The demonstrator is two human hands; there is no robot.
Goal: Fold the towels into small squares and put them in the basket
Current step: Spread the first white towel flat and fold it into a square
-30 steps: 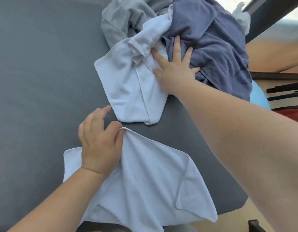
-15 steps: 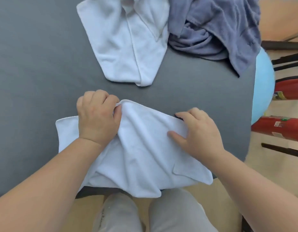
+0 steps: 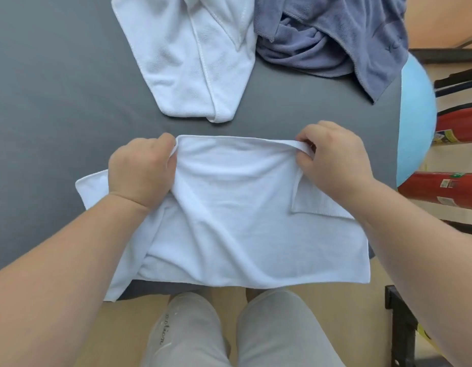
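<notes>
- L hand (image 3: 142, 170): fingertips curl under far edge of white towel (image 3: 229, 221), hidden by cloth & knuckles.
- R hand (image 3: 335, 160): fingertips tucked into the pinched fold, only partly seen.
- Towel's L part covered by L forearm (image 3: 70, 260).
- Both 2nd white towel (image 3: 182, 62) & blue-grey towel (image 3: 335, 35) cut off by top edge.
- Part of blue ball (image 3: 415, 115) hidden behind table (image 3: 44, 102).
- Two red extinguishers (image 3: 441, 185) cut by R edge; labels too small to read.
- Print on trouser leg (image 3: 163, 329) too small to read.

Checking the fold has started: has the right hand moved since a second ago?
Yes. The right hand left the far white towel and came nearer, now pinching the near towel's top edge.
</notes>
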